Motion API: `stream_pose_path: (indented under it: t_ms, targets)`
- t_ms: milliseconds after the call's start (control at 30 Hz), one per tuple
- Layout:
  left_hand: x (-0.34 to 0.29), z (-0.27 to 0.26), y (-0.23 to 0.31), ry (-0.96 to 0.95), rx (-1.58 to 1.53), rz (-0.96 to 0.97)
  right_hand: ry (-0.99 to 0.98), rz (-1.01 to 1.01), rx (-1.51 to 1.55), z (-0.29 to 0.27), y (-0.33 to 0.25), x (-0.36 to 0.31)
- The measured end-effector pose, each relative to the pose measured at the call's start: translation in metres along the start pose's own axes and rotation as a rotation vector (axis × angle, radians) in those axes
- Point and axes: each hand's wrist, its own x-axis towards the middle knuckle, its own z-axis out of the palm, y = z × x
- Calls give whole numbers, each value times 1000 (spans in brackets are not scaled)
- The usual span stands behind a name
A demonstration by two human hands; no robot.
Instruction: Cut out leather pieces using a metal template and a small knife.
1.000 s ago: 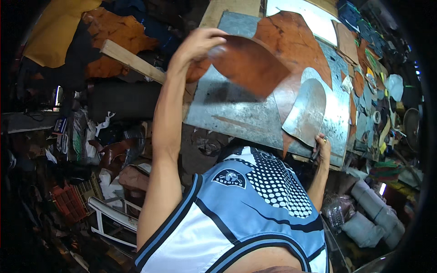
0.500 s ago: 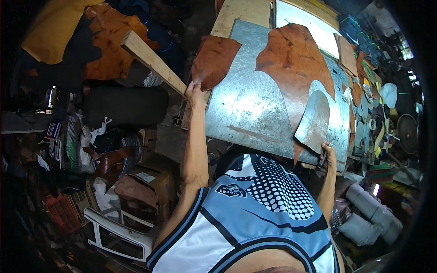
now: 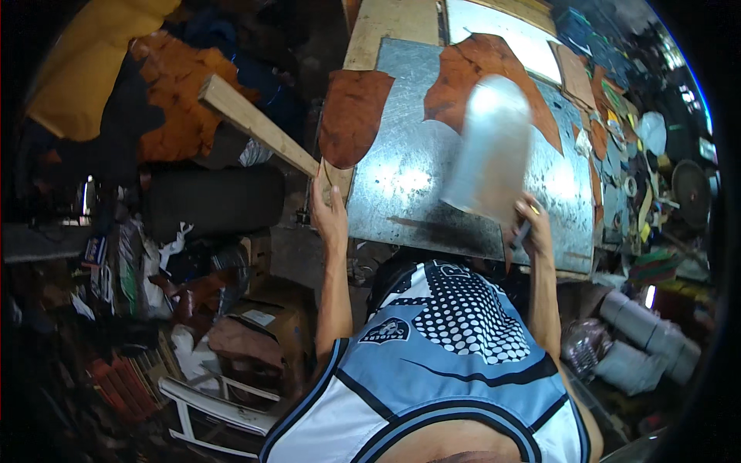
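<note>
The right hand [image 3: 532, 228] is closed around the lower edge of a curved, shiny metal template [image 3: 490, 150], raised and tilted over the metal sheet [image 3: 401, 185] that covers the workbench. The template is motion-blurred; it stands directly above and ahead of the right hand, its lower rim meeting the fingers. A thin dark tool also appears pinched in that hand, though its kind cannot be told.

The left hand [image 3: 328, 208] rests at the near left corner of the sheet, fingers extended upward and loosely open. Whether it grips the edge of the sheet or only touches it cannot be told. A small brown leather piece [image 3: 351, 116] lies just above that hand, partly on the sheet and partly over the wooden board [image 3: 386, 35] beneath. A wooden beam [image 3: 255, 123] runs diagonally from the upper left down to a point just beside the left hand.

A larger brown leather hide [image 3: 478, 73] lies flat on the sheet beyond the template, partly hidden behind it. Orange leather [image 3: 174, 96] is heaped well apart at the upper left.
</note>
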Motion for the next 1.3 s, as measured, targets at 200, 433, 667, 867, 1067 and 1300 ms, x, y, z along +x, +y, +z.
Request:
stream_pose_path:
  t_ms: [200, 433, 667, 867, 1067, 1300]
  targets:
    - [-18, -15, 15, 42, 6, 47, -290, 73, 84, 178, -8, 84]
    - [-49, -6, 21, 14, 30, 102, -266, 48, -203, 238, 47, 114]
    - [-51, 53, 28, -326, 66, 329, -347, 197, -351, 135, 67, -4]
    - [-22, 120, 37, -662, 406, 738, 321, 130, -339, 21, 53, -41]
    - [-17, 225, 82, -734, 580, 774, 680, -61, -510, -115, 39, -66]
    - [-93, 295, 106, -730, 611, 814, 783, -105, -804, -257, 10, -29]
